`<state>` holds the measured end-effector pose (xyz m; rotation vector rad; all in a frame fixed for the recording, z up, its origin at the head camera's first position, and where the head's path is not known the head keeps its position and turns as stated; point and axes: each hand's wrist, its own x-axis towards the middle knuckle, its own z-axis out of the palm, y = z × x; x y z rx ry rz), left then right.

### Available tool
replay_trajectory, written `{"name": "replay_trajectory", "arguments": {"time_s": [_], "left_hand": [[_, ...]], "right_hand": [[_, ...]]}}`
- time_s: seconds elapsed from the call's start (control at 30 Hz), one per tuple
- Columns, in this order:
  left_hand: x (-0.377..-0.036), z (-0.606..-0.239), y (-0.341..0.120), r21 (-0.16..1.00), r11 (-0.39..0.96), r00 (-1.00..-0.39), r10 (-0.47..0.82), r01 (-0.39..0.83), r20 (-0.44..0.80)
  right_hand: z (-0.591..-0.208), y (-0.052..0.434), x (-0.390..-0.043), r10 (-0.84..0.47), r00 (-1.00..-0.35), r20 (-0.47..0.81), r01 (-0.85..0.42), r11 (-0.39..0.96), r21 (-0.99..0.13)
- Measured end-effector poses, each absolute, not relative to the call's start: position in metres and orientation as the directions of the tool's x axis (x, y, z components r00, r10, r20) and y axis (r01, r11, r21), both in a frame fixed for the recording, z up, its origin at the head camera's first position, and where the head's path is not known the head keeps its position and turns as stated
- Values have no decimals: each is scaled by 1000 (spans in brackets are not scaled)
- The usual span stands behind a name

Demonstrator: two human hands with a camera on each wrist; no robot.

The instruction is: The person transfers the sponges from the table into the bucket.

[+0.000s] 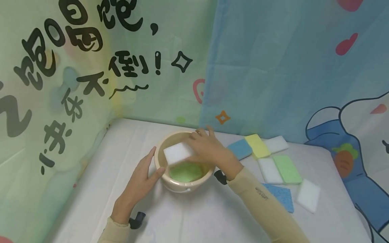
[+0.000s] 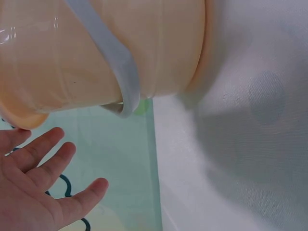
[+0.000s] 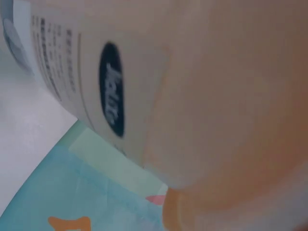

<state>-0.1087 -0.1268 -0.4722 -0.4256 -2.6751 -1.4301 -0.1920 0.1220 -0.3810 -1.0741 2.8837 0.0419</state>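
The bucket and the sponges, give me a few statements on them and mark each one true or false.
1. The right hand holds a white sponge over the bucket. True.
2. A green sponge lies inside the bucket. True.
3. The left hand grips a blue sponge. False: it rests open against the bucket's side.
4. The spare sponges lie to the left of the bucket. False: they lie to its right.

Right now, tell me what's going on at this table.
A person's right hand holds a white sponge over a beige bucket with a green sponge inside. The left hand steadies the bucket's rim, fingers straight. More sponges, blue, yellow, white and green, lie to the right on the table.
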Motion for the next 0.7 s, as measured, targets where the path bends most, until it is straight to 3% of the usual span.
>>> {"name": "replay_trajectory", "arguments": {"time_s": [0.27, 0.47, 0.7], "left_hand": [[-109, -472, -125, 802, 531, -959, 209, 275, 191], [-107, -471, -124, 801, 535, -961, 202, 268, 186], [-106, -470, -124, 807, 529, -963, 197, 262, 184]], "right_hand": [[-387, 121, -193, -640, -764, -78, -644, 764, 34], [-383, 128, -190, -634, -772, -56, -634, 773, -15], [-375, 144, -180, -640, -766, 50, -642, 764, -66]]}}
